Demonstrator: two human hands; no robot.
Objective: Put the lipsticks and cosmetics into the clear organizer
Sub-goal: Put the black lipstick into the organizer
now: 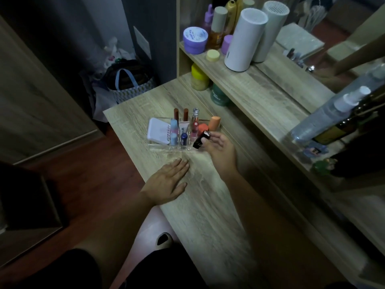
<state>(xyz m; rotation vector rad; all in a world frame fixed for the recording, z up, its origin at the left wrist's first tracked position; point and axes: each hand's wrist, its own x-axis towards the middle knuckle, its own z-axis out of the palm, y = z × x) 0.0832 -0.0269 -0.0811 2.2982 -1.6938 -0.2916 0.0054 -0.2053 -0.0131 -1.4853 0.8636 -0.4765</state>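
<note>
Left hand (169, 180) lies flat, fingers spread, on the desk (208, 205); right hand (218, 150) pinches a black lipstick (200, 139) over the clear organizer (154, 147).

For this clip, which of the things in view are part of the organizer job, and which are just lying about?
Part of the job:
- clear organizer on the desk
- black lipstick held in the right hand
- white compact, two brown lipsticks, orange sponges, already in it

Lying about:
- white cylinder, purple jar, yellow jar on the shelves
- spray bottle
- left hand flat on the desk, idle
</note>
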